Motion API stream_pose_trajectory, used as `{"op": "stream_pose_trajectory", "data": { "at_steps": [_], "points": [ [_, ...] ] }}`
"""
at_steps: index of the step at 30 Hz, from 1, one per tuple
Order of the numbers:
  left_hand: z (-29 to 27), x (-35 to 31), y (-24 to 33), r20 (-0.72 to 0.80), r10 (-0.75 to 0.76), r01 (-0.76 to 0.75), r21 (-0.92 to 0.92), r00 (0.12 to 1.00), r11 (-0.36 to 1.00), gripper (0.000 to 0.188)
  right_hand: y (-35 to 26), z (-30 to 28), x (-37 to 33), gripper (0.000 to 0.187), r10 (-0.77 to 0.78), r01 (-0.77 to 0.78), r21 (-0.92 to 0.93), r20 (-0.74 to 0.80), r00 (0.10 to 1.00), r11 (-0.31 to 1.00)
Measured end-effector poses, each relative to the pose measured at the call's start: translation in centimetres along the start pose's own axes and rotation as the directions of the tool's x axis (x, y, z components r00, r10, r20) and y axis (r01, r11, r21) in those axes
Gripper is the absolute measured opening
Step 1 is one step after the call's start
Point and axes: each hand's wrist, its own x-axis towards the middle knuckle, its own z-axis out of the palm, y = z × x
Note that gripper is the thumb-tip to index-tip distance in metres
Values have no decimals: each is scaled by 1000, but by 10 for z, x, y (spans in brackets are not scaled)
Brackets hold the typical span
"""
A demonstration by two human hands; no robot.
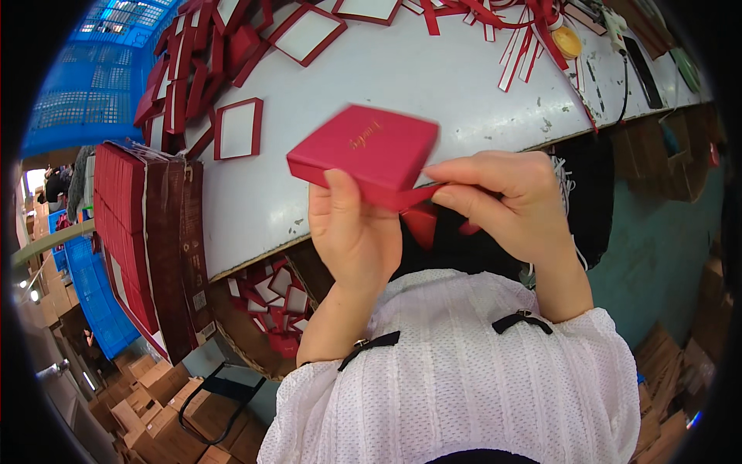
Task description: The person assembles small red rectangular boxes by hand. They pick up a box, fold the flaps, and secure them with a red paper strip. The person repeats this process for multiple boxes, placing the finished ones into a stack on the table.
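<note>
A flat red gift box [363,147] with gold lettering on its lid is raised above the near edge of the table, tilted. My left hand [348,236] grips it from below, thumb against its near side and the fingers mostly hidden underneath. Close to the box's right corner, my right hand [506,201] pinches a red ribbon [421,199] between thumb and forefinger. The ribbon runs along the box's near right side. More red ribbon [419,226] hangs below the corner, and a bit of red shows under the right hand's curled fingers.
Red box parts with white insides [239,129] pile up at the far left of the white table [263,201]. Loose red ribbons [519,58] and a yellow roll [566,42] lie at the far right. A carton of red boxes [166,247] stands left; a bin of box parts [270,298] sits below.
</note>
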Motion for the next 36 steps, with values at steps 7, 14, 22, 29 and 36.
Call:
{"op": "stream_pose_trajectory", "data": {
  "at_steps": [7,14,22,29,36],
  "points": [
    [0,1,16,26,-245,225,-490,969,842,30,5,-6,6,14,-5,0,-50,-92,996,999],
    [-2,0,16,18,-238,211,-527,971,823,30,11,3,9,12,-228,166,-304,-179,957,938],
    [0,-2,20,45,-290,256,-612,956,748,29,11,6,11,12,-292,211,-354,-194,937,911],
    [-12,1,4,75,-224,230,-522,972,822,34,-1,5,3,15,224,-209,177,-71,972,962],
    [-2,4,-18,-48,2,3,109,999,994,32,0,8,-2,23,44,-42,21,-62,997,999]
  ]
}}
